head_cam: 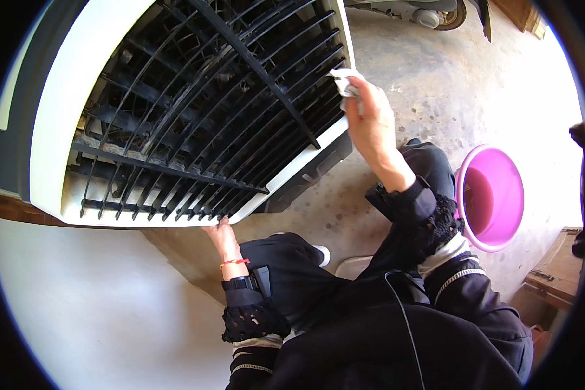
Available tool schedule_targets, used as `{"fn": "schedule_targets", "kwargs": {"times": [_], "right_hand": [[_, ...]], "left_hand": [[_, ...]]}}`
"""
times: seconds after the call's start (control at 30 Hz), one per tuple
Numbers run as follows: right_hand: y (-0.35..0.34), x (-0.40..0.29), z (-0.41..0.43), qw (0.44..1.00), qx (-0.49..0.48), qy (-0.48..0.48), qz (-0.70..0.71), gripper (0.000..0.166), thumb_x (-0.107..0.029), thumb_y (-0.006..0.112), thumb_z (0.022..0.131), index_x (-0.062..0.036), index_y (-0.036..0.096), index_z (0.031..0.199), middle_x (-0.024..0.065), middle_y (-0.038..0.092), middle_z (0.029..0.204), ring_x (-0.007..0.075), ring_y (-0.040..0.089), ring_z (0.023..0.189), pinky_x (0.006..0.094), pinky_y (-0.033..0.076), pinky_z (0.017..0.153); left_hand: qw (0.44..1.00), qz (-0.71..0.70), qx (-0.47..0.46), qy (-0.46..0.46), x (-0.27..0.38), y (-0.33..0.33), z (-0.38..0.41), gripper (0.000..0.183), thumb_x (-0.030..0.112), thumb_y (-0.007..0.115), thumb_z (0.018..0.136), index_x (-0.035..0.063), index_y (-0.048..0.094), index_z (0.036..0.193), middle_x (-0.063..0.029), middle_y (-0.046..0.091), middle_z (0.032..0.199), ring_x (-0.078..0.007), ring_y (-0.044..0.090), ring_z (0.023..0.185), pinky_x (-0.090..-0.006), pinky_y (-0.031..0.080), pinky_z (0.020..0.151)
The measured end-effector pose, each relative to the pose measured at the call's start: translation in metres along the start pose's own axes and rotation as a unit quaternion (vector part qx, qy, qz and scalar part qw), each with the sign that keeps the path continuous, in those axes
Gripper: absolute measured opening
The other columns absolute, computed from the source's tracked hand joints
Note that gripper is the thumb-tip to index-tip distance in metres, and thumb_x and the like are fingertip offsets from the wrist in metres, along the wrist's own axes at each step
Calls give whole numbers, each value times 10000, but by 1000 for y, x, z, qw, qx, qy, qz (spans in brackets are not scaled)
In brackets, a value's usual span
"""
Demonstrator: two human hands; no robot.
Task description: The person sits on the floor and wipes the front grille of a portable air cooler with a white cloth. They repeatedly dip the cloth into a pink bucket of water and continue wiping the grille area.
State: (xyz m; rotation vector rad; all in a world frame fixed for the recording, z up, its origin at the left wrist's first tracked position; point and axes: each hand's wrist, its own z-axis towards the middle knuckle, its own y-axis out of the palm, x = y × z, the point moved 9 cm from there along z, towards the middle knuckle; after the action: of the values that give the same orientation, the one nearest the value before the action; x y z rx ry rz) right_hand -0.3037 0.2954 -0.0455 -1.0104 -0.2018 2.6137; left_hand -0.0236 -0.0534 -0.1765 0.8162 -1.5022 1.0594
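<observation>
Before me stands a large white appliance housing (317,155), apparently an air cooler, with a black louvred grille (253,58) of long curved slats. Dust and grime coat some slats and the crossbar. My right hand (373,119) pinches a crumpled white cloth (343,80) against the slat ends at the grille's right edge. Down at the housing's lower edge, my left hand (223,239) grips the rim; its fingertips are partly hidden there. A red string bracelet (234,263) circles the left wrist.
A pink bucket (504,200) holding murky liquid stands on the concrete floor (419,87) to my right. Part of a motor scooter (426,18) shows at the top. A wooden piece of furniture (555,268) is at lower right, and a white wall (102,292) at left.
</observation>
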Motion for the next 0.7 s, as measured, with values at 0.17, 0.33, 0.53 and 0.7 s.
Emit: {"fn": "schedule_targets", "kwargs": {"times": [0.17, 0.33, 0.53, 0.7], "right_hand": [[56, -28, -13, 972, -162, -29, -165, 297, 1, 572, 627, 4, 579, 924, 119, 519, 1027, 335, 429, 1013, 455, 379, 875], [80, -45, -33, 940, -285, -143, -118, 170, -36, 566, 669, -30, 604, 834, 90, 541, 892, 294, 471, 890, 364, 395, 804], [31, -5, 16, 958, -229, -117, -125, 222, -4, 598, 690, -108, 633, 883, 41, 606, 922, 271, 525, 853, 341, 461, 751], [-11, -17, 27, 997, -39, -61, -31, 249, -57, 711, 715, -68, 622, 947, 86, 612, 927, 281, 530, 868, 359, 463, 742]], "left_hand": [[1000, 10, 4, -12, 2, 0, -1, 652, -145, 456, 788, -19, 202, 1376, -181, 366, 1369, -235, 425, 1212, -331, 280, 1055], [1000, -8, 13, -3, 5, 1, -5, 668, -150, 456, 777, -20, 200, 1380, -185, 373, 1368, -233, 421, 1224, -335, 272, 1061], [1000, 14, 9, -2, 1, -2, 0, 708, -167, 448, 775, -4, 175, 1407, -180, 337, 1399, -244, 398, 1254, -340, 262, 1072], [1000, -7, 7, 1, -1, -1, 0, 734, -171, 455, 771, -7, 152, 1419, -181, 312, 1422, -247, 383, 1266, -348, 245, 1083]]}}
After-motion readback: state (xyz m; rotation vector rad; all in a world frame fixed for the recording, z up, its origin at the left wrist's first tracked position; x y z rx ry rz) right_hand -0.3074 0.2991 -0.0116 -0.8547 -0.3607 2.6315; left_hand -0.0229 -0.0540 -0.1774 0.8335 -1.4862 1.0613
